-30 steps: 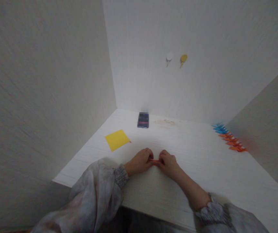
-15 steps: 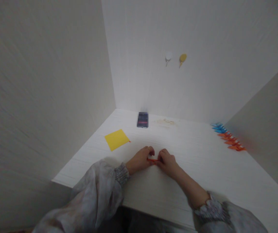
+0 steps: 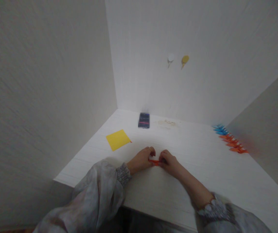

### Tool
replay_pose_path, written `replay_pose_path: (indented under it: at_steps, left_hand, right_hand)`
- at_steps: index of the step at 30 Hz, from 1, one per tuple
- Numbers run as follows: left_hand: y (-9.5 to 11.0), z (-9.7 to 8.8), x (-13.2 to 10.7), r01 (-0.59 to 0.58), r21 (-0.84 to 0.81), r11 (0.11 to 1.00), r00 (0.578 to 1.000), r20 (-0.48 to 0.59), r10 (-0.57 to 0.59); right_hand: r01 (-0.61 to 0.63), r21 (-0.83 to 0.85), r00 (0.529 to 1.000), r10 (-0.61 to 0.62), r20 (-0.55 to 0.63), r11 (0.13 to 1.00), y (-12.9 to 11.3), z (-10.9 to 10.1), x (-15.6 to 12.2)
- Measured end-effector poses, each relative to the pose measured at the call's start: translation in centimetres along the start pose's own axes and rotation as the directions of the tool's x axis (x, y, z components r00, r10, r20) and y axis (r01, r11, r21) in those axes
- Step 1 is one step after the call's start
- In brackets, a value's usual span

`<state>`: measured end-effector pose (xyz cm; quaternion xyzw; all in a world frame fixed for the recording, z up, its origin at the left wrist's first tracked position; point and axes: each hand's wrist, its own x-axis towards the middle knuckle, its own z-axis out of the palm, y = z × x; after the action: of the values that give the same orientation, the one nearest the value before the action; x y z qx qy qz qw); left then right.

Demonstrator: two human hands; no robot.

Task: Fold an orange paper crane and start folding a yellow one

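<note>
Between my hands, low over the white table (image 3: 153, 189), is a small piece of folded orange paper (image 3: 155, 162). My left hand (image 3: 144, 158) pinches its left end, a ring on one finger. At the right end, my right hand (image 3: 168, 161) grips it between thumb and curled fingers. Much of the paper is covered by the fingers, so its exact shape cannot be made out. Left of my hands lies a stack or sheet of yellow paper (image 3: 118, 140), with a tiny orange bit at its right corner.
Folded blue paper pieces (image 3: 220, 129) and folded orange paper pieces (image 3: 233, 144) stand in a row by the right wall. A dark, blurred-out box or device (image 3: 144, 120) sits at the back wall. A white hook (image 3: 170, 59) and a yellow hook (image 3: 185, 59) are on that wall.
More of the orange paper shows between my hands, and the right hand has shifted slightly. The whole view has moved a little; the other things lie as before.
</note>
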<state>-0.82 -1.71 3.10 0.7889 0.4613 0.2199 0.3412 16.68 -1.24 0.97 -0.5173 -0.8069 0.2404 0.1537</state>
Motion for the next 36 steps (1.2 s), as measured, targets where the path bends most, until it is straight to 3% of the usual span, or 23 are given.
replay_pose_path:
  at_steps: [12, 26, 36]
  left_hand:
    - [-1.0, 0.8, 0.4, 0.061, 0.000, 0.998, 0.998, -0.014, -0.061]
    - [0.0, 0.3, 0.2, 0.081, -0.024, 0.996, 0.997, 0.001, -0.081]
    - [-0.3, 0.6, 0.4, 0.037, -0.029, 0.999, 0.999, -0.024, -0.037]
  right_hand:
    - [0.021, 0.190, 0.998, -0.031, 0.051, 0.982, 0.9, -0.1, 0.1]
    - [-0.172, -0.130, 0.985, 0.172, -0.012, 0.976, -1.6, 0.0, 0.6]
    - [-0.237, -0.173, 0.971, 0.240, -0.004, 0.956, -1.9, -0.3, 0.9]
